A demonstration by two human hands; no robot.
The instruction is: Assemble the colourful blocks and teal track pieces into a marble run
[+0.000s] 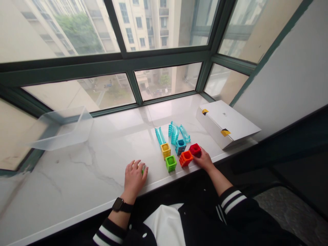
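My left hand (134,177) rests on the sill with its fingers curled over a small green piece (142,171), most of which is hidden by the hand. Over on the right, my right hand (204,160) grips a red cube block (195,149) with a round hole in its top. Just left of that block stands an orange cube block (186,159). A green cube block (171,164) lies between my hands, with a yellow cube block (165,150) and a blue cube block (180,147) behind it.
Behind the cubes lie a straight teal chute (160,136), a curved teal track (174,132) and another teal chute (185,133). A white box (227,123) stands back right, a clear plastic bin (64,130) back left. Windows border the marbled sill (102,171).
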